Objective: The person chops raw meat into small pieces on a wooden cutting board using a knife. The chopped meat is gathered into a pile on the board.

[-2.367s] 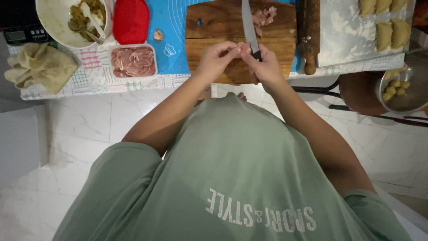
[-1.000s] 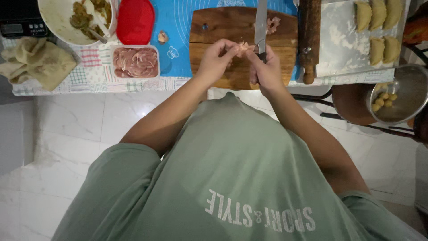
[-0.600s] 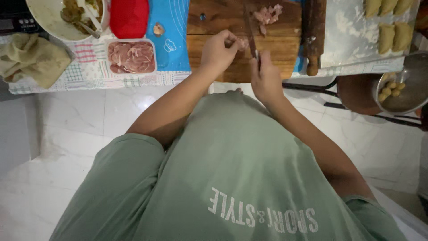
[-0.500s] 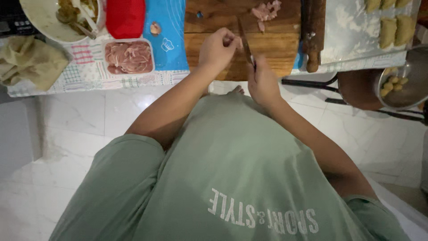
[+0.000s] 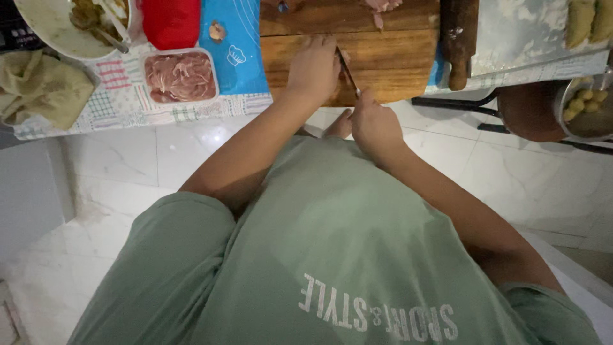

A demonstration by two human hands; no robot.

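Note:
My right hand (image 5: 373, 121) grips the handle of a knife (image 5: 348, 67), whose blade lies on the wooden cutting board (image 5: 396, 61). My left hand (image 5: 313, 67) presses down on the board just left of the blade; whatever it holds there is hidden under the fingers. A small heap of cut raw meat (image 5: 380, 6) lies at the board's far edge.
A white tray of raw meat (image 5: 180, 76), a red container (image 5: 171, 22), a bowl of food with a spoon (image 5: 70, 25) and a crumpled cloth (image 5: 41, 89) sit to the left. A wooden rolling pin (image 5: 458, 38) lies right of the board. A metal bowl (image 5: 587, 108) holds small pieces.
The knife came down from upright onto the board, and both hands drew back toward the board's near edge. The view has shifted closer and lower.

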